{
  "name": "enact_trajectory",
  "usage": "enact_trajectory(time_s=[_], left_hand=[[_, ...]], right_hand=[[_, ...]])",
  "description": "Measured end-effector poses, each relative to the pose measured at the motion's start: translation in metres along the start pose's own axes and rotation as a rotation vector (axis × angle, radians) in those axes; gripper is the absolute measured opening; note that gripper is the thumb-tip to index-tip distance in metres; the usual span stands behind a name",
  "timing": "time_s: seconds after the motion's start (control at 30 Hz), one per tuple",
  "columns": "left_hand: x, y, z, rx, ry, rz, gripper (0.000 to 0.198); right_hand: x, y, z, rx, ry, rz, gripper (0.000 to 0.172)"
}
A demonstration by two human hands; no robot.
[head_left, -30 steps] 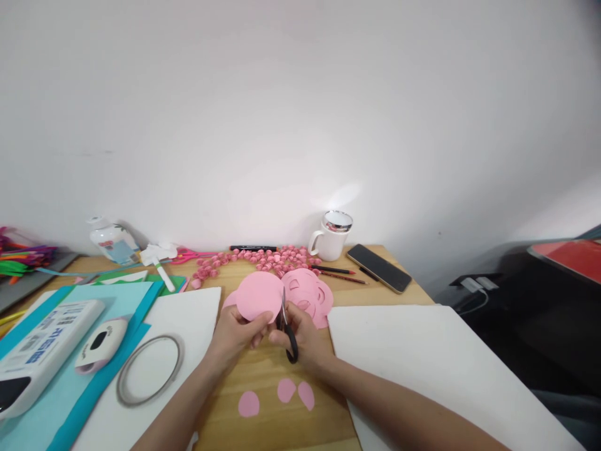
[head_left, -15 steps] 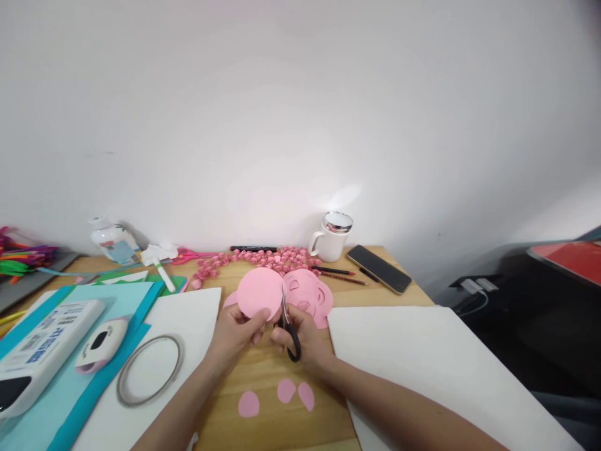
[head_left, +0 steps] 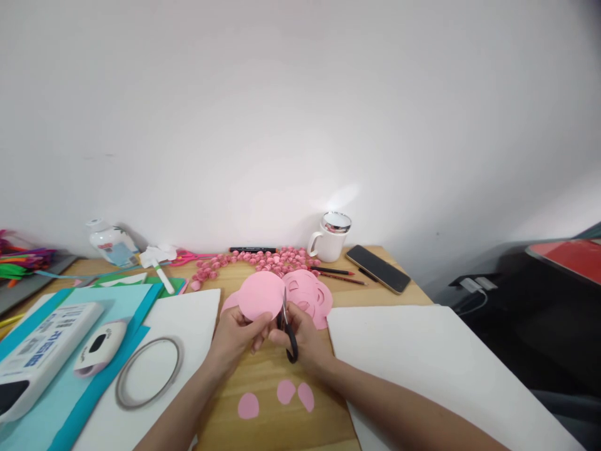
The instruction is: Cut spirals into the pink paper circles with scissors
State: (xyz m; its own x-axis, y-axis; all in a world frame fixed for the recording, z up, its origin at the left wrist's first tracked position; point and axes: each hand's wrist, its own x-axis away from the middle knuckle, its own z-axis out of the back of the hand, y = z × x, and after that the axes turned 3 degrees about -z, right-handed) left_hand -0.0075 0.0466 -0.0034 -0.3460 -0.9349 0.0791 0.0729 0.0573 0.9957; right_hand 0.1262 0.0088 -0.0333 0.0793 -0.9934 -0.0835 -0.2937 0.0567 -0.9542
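Observation:
Between the thumb and fingers of my left hand [head_left: 241, 330] is a pink paper disc [head_left: 261, 294], held by its lower edge. My right hand [head_left: 300, 332] is closed around the black handles of a pair of scissors [head_left: 291, 341]. Their blades point away from me and meet the disc's right edge. Behind the disc lie more pink paper sheets [head_left: 307, 293] with curved cuts in them. Nearer to me on the wooden table are three small pink paper ovals [head_left: 248, 406], [head_left: 286, 392], [head_left: 305, 396].
Many pink paper rolls [head_left: 256, 260] lie along the wall beside a white mug [head_left: 330, 238], pencils [head_left: 333, 271] and a phone [head_left: 378, 268]. White board [head_left: 422, 363] covers the right side. At left are a tape ring [head_left: 149, 371], teal sheets [head_left: 117, 307] and a bottle [head_left: 111, 243].
The disc has tilted flatter and shifted slightly down and to the right in my left hand. The scissors have turned a little more upright at its edge.

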Motion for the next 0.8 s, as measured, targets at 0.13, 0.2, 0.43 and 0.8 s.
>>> enact_trajectory(time_s=[0.13,0.2,0.43,0.8], left_hand=[[-0.001,0.001,0.001,0.004,-0.020,-0.002,0.036],[-0.001,0.002,0.001,0.003,-0.012,-0.008,0.038],[-0.001,0.006,0.000,0.046,0.030,-0.004,0.037],[0.001,0.007,-0.001,0.163,0.042,0.016,0.032]], right_hand=[[0.000,-0.001,0.000,0.001,0.009,-0.002,0.035],[0.000,0.000,0.001,-0.008,0.000,-0.002,0.035],[-0.001,0.006,0.004,0.032,0.014,-0.002,0.031],[-0.001,0.011,0.004,0.003,-0.008,-0.073,0.028]])
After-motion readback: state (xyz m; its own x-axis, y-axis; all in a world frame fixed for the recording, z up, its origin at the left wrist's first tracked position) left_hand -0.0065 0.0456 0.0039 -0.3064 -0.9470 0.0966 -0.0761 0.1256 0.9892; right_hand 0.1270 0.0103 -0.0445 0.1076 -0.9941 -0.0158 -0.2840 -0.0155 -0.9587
